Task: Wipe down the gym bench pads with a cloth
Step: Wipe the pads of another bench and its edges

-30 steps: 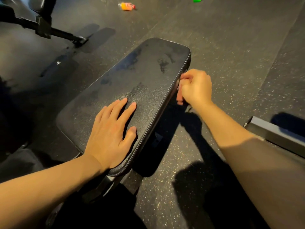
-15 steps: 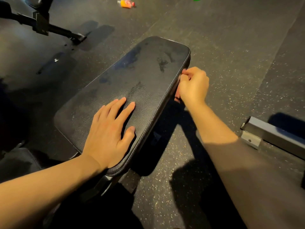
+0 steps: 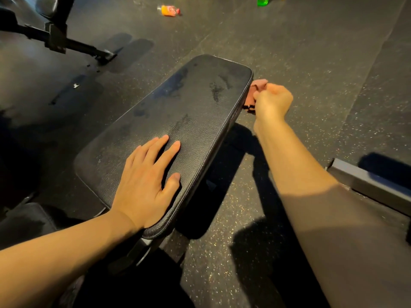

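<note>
A black padded bench pad (image 3: 178,121) stretches away from me, with darker damp streaks on its far half. My left hand (image 3: 144,183) lies flat on the near end of the pad, fingers straight and spread. My right hand (image 3: 272,103) is curled round a reddish-pink cloth (image 3: 255,90) and holds it against the pad's right side edge near the far corner. Most of the cloth is hidden behind my fingers.
Dark speckled rubber flooring (image 3: 311,52) surrounds the bench. A black metal frame (image 3: 66,44) stands at the far left. An orange bottle (image 3: 170,10) and a green bottle (image 3: 263,0) lie on the floor far ahead. A grey metal bar (image 3: 367,183) lies at the right.
My right hand has slid the cloth along the pad's right edge toward the far corner, and more of the cloth now shows. My left hand stays flat in place.
</note>
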A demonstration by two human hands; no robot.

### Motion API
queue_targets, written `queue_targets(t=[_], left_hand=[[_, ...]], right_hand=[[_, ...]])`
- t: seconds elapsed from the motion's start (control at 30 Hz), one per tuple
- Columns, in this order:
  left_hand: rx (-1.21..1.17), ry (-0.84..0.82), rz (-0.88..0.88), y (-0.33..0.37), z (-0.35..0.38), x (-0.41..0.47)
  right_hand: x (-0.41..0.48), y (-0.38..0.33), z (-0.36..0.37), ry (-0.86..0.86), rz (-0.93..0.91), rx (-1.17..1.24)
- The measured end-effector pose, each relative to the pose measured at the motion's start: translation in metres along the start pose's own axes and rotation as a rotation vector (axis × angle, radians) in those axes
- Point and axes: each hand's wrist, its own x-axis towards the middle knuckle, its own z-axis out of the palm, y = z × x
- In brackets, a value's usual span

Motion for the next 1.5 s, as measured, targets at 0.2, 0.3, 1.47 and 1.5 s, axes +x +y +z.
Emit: queue_targets(t=[0.2,0.3,1.47,1.5], left_hand=[[0.0,-0.002,0.002,0.001,0.001,-0.001],[-0.001,-0.006,0.008,0.001,0.0,-0.001],[-0.007,0.004,0.012,-0.001,0.002,-0.001],[-0.004,0.004,0.01,-0.001,0.001,-0.001]], right_hand=[[-0.045,0.039,-0.047,-0.296,-0.049,0.01],[-0.017,0.029,-0.043,-0.157,-0.012,-0.023],[0.022,0.004,0.005,-0.173,-0.213,-0.143],[0.008,0.009,0.002,-0.177,-0.224,-0.148]])
